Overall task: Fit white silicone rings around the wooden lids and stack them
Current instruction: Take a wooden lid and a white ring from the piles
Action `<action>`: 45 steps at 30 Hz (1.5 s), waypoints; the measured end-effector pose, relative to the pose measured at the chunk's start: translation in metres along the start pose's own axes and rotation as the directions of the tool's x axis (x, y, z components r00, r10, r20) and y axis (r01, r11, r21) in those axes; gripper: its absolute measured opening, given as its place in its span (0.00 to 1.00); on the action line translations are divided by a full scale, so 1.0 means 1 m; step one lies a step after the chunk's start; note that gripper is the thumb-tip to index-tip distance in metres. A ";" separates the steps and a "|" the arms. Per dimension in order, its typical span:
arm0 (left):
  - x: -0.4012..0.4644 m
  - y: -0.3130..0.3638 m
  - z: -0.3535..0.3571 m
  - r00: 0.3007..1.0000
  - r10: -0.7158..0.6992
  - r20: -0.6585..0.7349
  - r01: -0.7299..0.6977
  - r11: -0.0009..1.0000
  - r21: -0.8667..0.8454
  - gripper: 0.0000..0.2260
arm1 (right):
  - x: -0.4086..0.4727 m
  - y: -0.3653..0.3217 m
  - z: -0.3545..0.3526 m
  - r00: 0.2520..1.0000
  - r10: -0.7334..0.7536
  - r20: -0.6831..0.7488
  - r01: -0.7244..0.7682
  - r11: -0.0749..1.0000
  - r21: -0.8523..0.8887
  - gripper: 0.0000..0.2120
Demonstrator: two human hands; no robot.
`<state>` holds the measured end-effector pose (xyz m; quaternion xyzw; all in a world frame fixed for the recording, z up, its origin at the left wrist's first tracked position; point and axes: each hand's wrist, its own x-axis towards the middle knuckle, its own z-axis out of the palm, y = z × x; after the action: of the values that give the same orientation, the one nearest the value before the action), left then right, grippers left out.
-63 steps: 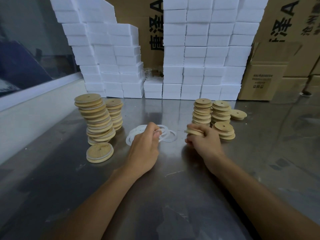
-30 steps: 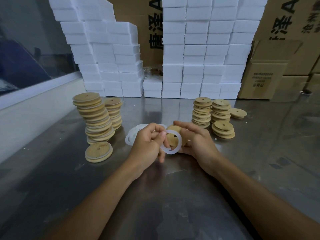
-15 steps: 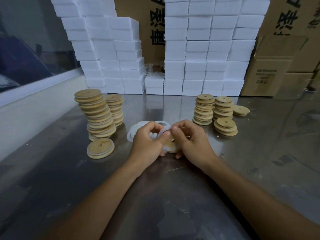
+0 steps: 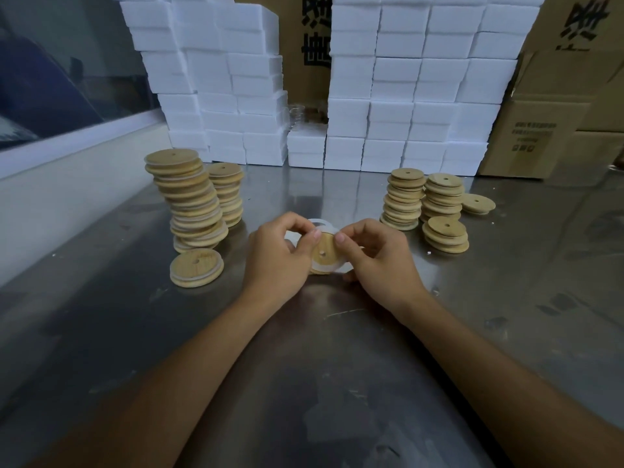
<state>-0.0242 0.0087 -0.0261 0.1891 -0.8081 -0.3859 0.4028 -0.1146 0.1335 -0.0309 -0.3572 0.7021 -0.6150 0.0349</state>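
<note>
Your left hand (image 4: 280,255) and right hand (image 4: 378,258) pinch a round wooden lid (image 4: 325,253) with a white silicone ring (image 4: 326,267) above the steel surface (image 4: 337,349).

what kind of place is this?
Likely a small packing or assembly workshop: a steel worktable, stacks of wooden lids in batches, white boxes and cardboard cartons piled behind.

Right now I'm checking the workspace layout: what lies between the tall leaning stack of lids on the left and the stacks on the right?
In the head view, both hands, left hand and right hand, holding a wooden lid with its white ring, loose rings just behind.
</note>
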 end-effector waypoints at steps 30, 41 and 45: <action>0.008 -0.010 0.000 0.958 -0.262 0.113 0.284 0.913 -0.293 0.07 | 0.004 -0.001 -0.005 0.989 0.139 -0.042 -0.133 0.983 0.129 0.06; 0.004 -0.004 -0.004 0.992 -0.070 0.106 0.087 0.982 -0.169 0.09 | 0.001 0.001 -0.004 0.992 -0.128 0.005 0.127 0.982 -0.141 0.02; 0.001 -0.001 -0.004 0.995 0.030 0.100 -0.019 0.993 -0.114 0.10 | 0.000 -0.001 -0.004 0.976 -0.218 0.012 0.216 0.959 -0.182 0.02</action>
<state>-0.0216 0.0052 -0.0251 0.1363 -0.8066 -0.4352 0.3761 -0.1168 0.1369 -0.0291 -0.4312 0.7123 -0.5496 -0.0684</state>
